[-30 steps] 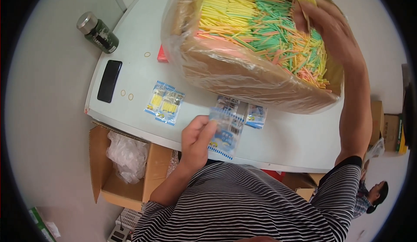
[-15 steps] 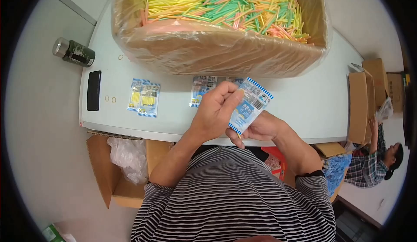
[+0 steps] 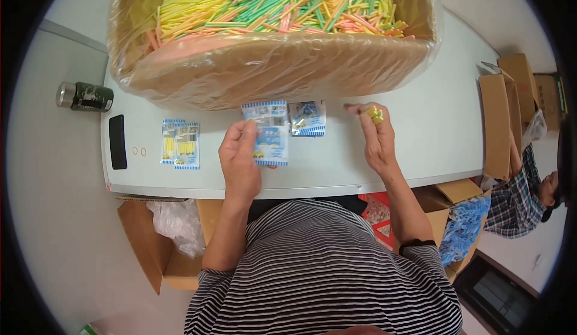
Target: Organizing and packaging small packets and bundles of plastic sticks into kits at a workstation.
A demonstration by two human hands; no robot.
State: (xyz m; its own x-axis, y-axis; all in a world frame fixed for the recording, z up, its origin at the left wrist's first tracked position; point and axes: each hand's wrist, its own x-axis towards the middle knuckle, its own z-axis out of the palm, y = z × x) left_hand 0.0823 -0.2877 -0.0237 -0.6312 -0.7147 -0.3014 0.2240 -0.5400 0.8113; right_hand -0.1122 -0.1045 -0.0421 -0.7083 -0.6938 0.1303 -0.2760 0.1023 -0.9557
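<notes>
A flat, rectangular blue-and-white plastic packet (image 3: 272, 141) is pinched in the left hand (image 3: 239, 162) above a white tabletop (image 3: 442, 149), its long axis pointing away from the body. Well apart to its right, the right hand (image 3: 380, 144) grips a bundle of thin yellow sticks (image 3: 374, 115). Half a second ago, that hand is close beneath the packet, near the left.

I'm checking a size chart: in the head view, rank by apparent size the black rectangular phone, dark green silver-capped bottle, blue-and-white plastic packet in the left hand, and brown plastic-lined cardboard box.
1. Cardboard box
2. Packet
3. Bottle
4. Phone, about as long as the bottle but narrower
</notes>
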